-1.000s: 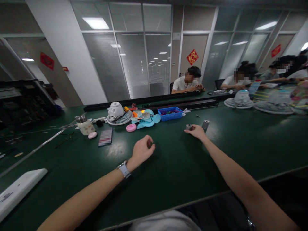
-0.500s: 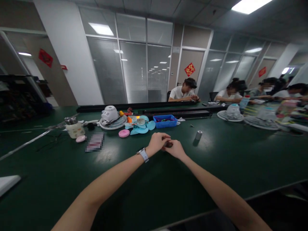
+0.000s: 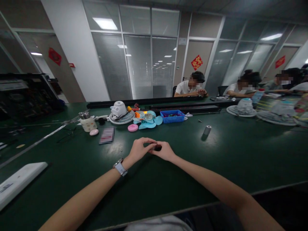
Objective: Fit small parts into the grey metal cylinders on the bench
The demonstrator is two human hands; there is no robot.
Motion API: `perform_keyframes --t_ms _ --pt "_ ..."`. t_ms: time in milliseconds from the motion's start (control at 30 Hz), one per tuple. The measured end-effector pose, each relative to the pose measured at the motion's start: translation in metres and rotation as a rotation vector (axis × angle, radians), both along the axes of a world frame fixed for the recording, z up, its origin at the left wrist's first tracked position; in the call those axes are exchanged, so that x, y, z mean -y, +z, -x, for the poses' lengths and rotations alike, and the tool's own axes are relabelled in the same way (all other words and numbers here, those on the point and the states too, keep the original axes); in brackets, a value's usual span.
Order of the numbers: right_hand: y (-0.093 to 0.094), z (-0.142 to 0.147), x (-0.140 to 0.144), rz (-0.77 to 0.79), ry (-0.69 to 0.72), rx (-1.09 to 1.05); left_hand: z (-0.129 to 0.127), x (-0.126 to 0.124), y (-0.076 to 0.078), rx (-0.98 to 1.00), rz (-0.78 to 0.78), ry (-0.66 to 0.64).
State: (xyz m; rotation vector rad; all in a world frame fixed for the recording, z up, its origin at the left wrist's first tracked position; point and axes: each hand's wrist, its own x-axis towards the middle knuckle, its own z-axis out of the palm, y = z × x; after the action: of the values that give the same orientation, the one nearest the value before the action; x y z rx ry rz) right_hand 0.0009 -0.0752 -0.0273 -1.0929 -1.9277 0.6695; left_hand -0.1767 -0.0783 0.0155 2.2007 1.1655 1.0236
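My left hand [image 3: 141, 149], with a watch [image 3: 120, 167] at its wrist, meets my right hand [image 3: 166, 150] at the fingertips, low over the green table. Both hands are closed in a pinch. Between them is a small dark patch, mostly covered by the fingers; I cannot make out what they hold. To the right, apart from my hands, a small silver cylinder [image 3: 207, 130] stands on end. Beyond my left hand lie a pink round disc [image 3: 132, 128] and light blue fan blades [image 3: 150, 123].
A white fan part [image 3: 119, 110] and a blue tray [image 3: 172, 118] of small parts stand behind. At left are a jar [image 3: 88, 123], a blurred-out card [image 3: 107, 135] and a white slab [image 3: 24, 179]. Several people sit across the green table [image 3: 183, 199], one person [image 3: 184, 88] straight opposite.
The view has turned left, so the things on the table appear further right. My hands stay together at the fingertips and sit further left in the view, a little nearer to me.
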Motion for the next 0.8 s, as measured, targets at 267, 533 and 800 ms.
perform_keyframes --t_ms 267,533,800 --pt "-0.005 -0.002 0.001 0.055 -0.011 -0.026 0.009 -0.004 0.014 0.221 -0.054 0.158" --pt "-0.006 0.002 0.002 0.012 -0.036 -0.019 0.046 -0.005 -0.036 0.06 0.202 0.086" --pt "0.003 -0.1 -0.041 -0.06 -0.545 -0.037 0.051 -0.011 -0.043 0.303 0.24 0.222"
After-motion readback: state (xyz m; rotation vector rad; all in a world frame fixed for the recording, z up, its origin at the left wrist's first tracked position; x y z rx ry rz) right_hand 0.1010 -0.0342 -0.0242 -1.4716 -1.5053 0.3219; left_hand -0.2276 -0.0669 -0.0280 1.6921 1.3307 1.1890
